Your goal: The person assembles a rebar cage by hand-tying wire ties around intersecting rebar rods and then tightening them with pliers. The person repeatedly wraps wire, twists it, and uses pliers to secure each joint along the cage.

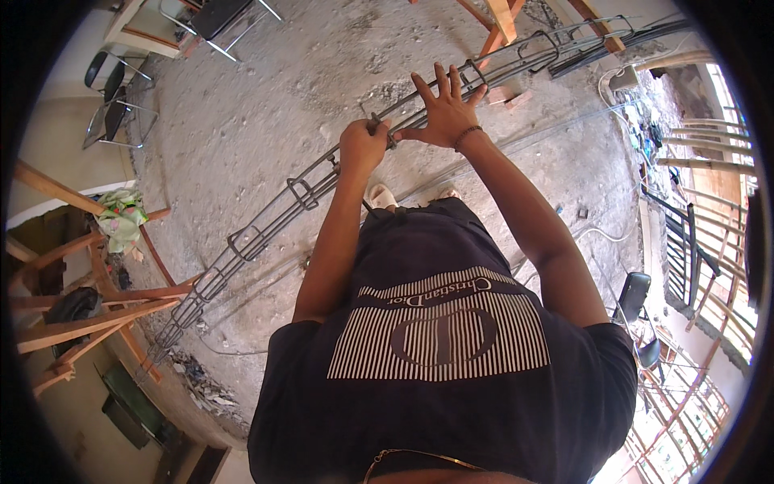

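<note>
A long rebar cage [250, 228], made of thin steel bars with rectangular stirrups, runs slantwise from the lower left to the upper right in front of me. My left hand [363, 147] is closed at the middle of the cage, with fingers wrapped round a steel stirrup [390, 133] beside the thumb. Part of that grip is hidden by the hand itself. Just to the right, my right hand [445, 109] is spread flat over the bars, its thumb pointing toward the left hand. Another stirrup [476, 74] stands past its fingertips.
Wooden trestles [97, 310] support the cage at the lower left, and timber legs [501, 24] stand at the far end. Folding chairs [117, 101] are at the upper left. Loose dark bars [576, 60] lie at the upper right. Rough concrete floor [266, 97] surrounds my feet.
</note>
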